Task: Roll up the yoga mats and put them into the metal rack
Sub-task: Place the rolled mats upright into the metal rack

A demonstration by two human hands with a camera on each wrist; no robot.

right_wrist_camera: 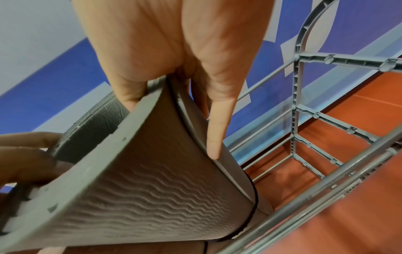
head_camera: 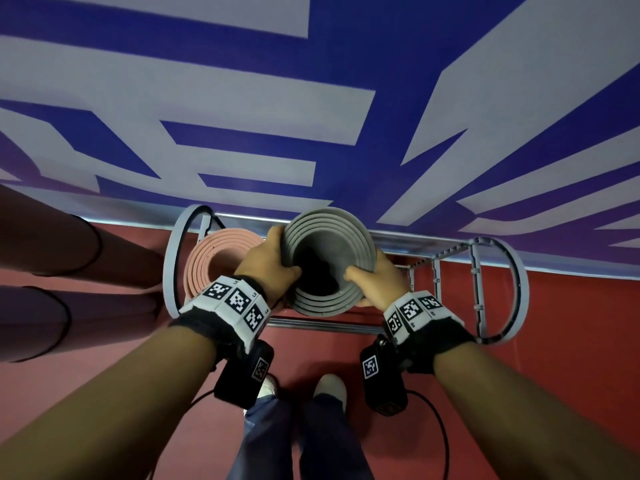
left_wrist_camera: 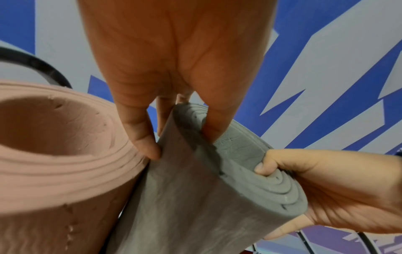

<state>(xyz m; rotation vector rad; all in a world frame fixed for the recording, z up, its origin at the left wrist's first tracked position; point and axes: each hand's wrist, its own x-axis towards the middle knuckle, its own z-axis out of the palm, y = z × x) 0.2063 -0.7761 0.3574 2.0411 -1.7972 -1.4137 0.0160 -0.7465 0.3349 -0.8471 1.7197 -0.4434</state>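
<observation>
Your left hand [head_camera: 268, 258] and right hand [head_camera: 375, 277] pinch the grey mat [head_camera: 330, 263] rim, thumbs inside the coil, upright over the metal rack [head_camera: 485, 289] beside the pink mat [head_camera: 214, 261]. Risk: its loose outer flap may catch a bar and unroll.

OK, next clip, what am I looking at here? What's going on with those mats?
A person is standing over a metal rack set against a blue and white wall. Both hands grip the top rim of a rolled grey mat held upright in the rack: the left hand on its left side, the right hand on its right, thumbs hooked inside the roll. A rolled pink mat already stands in the rack beside it, on the left.
</observation>
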